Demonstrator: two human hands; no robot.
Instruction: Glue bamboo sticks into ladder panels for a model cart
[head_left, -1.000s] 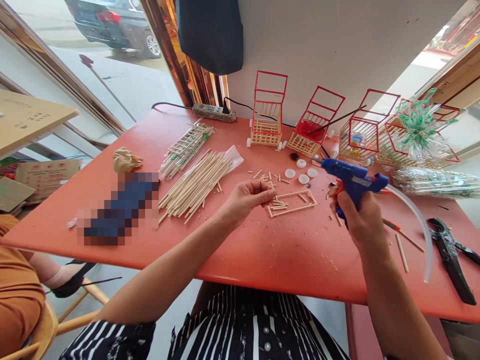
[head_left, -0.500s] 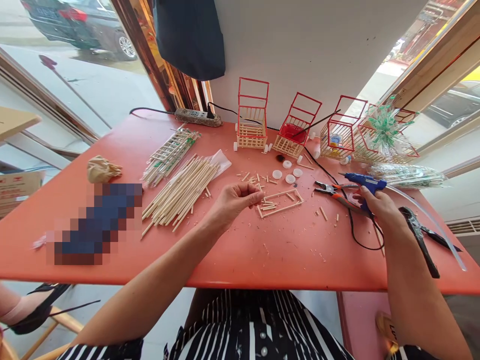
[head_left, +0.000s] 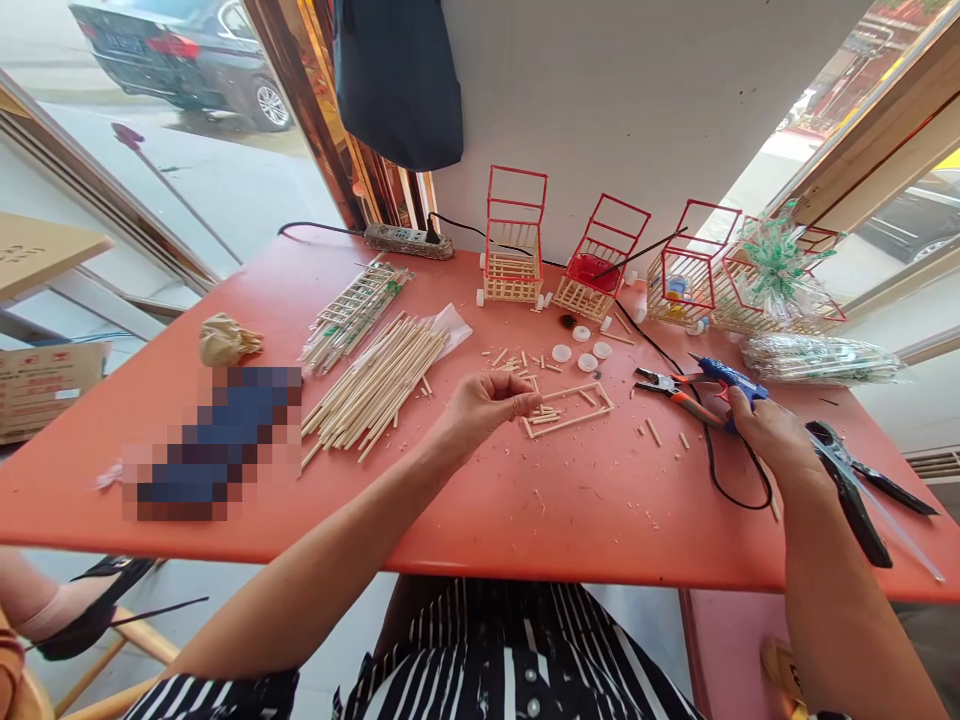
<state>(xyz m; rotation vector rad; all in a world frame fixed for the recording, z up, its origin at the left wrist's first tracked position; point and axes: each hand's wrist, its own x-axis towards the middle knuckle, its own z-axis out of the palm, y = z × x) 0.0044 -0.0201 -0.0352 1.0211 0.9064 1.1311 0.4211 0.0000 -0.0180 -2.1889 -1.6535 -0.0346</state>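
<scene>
Red tub [head_left: 589, 270] in stick cart [head_left: 579, 301], left fingers [head_left: 519, 404] pressed together, right fingers [head_left: 741, 408] around glue gun [head_left: 726, 375]

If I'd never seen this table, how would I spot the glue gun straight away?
Find the big red table and look toward its right side, where the person's right hand is. The glue gun is in that hand. Its blue body sets it apart from the orange-handled pliers beside it.
</scene>
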